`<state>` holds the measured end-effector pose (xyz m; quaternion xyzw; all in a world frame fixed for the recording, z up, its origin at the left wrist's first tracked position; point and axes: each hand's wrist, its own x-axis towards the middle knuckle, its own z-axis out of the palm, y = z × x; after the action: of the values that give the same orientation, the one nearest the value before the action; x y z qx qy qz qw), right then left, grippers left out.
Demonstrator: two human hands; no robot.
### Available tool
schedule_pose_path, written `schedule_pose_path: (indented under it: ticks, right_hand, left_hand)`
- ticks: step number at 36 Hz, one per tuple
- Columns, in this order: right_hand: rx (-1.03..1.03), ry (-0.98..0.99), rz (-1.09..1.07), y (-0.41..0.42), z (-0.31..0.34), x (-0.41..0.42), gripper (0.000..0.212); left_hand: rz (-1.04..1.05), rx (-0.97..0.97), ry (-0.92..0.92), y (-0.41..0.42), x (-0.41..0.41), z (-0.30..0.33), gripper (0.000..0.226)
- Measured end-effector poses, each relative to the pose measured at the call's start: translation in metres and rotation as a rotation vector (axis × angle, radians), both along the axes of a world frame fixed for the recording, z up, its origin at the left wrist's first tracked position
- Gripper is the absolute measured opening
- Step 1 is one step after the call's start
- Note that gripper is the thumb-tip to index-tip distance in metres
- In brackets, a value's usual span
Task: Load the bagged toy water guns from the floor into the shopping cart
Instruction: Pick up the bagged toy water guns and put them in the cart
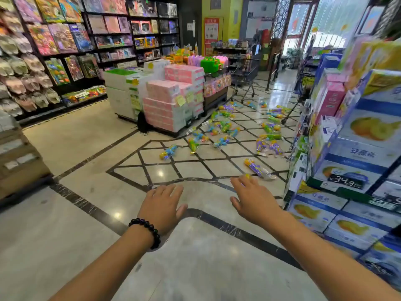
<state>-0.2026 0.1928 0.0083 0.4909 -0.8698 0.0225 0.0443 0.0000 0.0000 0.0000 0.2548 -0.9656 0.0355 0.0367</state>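
Several bagged toy water guns lie scattered on the tiled floor ahead, in purple, blue, green and yellow. The nearest one (pixel 258 168) lies just beyond my right hand (pixel 252 197). Another bagged gun (pixel 168 152) lies apart to the left of the group. My left hand (pixel 163 203), with a dark bead bracelet on the wrist, is stretched forward with flat fingers and holds nothing. My right hand is also flat and empty. A dark wire shopping cart (pixel 245 78) stands far back, beyond the scattered bags.
A stack of pink and white boxes (pixel 171 101) on a pallet stands left of the bags. Blue cartons (pixel 355 161) fill a display close on the right. Toy shelves (pixel 54 51) line the left wall. Brown boxes (pixel 17 161) sit at the near left.
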Motion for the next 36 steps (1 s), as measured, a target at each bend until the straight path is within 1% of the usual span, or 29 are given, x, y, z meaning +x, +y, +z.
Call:
schedule_pose_path:
  ticks: [2,6,9,13,18,25,32,36]
  right_hand:
    - [-0.013,-0.045,-0.025,-0.004,-0.001,0.002,0.05]
    - [0.013,-0.072,-0.064,-0.01,-0.012,0.003,0.055]
    - [0.011,-0.068,-0.089,-0.012,-0.017,-0.003,0.053]
    - [0.002,-0.109,-0.135,-0.016,-0.024,-0.024,0.054]
    - [0.016,-0.117,-0.171,-0.027,-0.032,-0.065,0.053]
    - [0.012,-0.136,-0.208,-0.059,-0.046,-0.155,0.054]
    - [-0.058,-0.159,-0.243,-0.097,-0.038,-0.273,0.052]
    - [-0.067,-0.14,-0.271,-0.11,-0.031,-0.339,0.055]
  left_hand:
    - [-0.006,0.027,-0.008,-0.006,-0.001,0.0,0.06]
    - [-0.061,0.015,-0.017,-0.018,-0.01,-0.004,0.06]
    - [-0.09,0.015,-0.018,-0.026,-0.022,-0.004,0.06]
    - [-0.128,0.014,-0.03,-0.038,-0.047,-0.009,0.06]
    - [-0.165,0.045,-0.042,-0.054,-0.094,-0.017,0.061]
    - [-0.202,0.048,-0.053,-0.086,-0.186,-0.025,0.063]
    - [-0.24,0.047,-0.03,-0.117,-0.305,-0.014,0.058]
    - [-0.249,0.039,-0.025,-0.136,-0.372,-0.01,0.06]
